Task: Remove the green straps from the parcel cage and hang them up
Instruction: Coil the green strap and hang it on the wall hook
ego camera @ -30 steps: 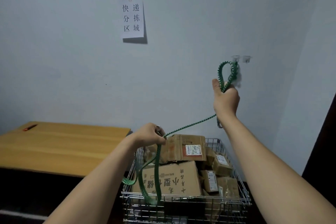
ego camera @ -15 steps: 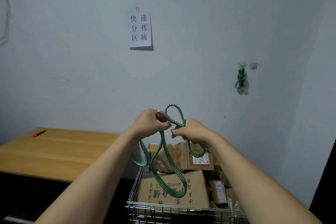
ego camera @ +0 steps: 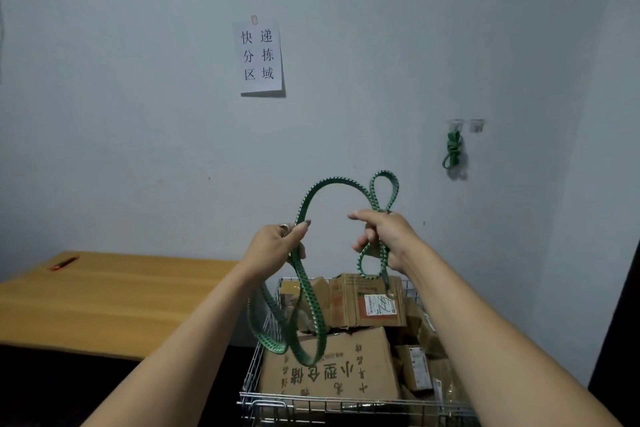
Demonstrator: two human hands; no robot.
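Pale blue wall fills the background. Raised before it, the left hand (ego camera: 277, 246) pinches a green strap (ego camera: 332, 181) between thumb and fingers, and the right hand (ego camera: 388, 236) curls round a small loop of it. The strap arches between them and dangles over the wire cage (ego camera: 256, 360) of cardboard boxes (ego camera: 329, 374). A second strap (ego camera: 453, 149) hangs bundled from a wall hook (ego camera: 456, 123) at the right; a wooden tabletop (ego camera: 121, 295) lies to the left.

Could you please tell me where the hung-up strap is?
Head view: the bundled strap hangs from the left of two wall hooks, right of the paper sign.
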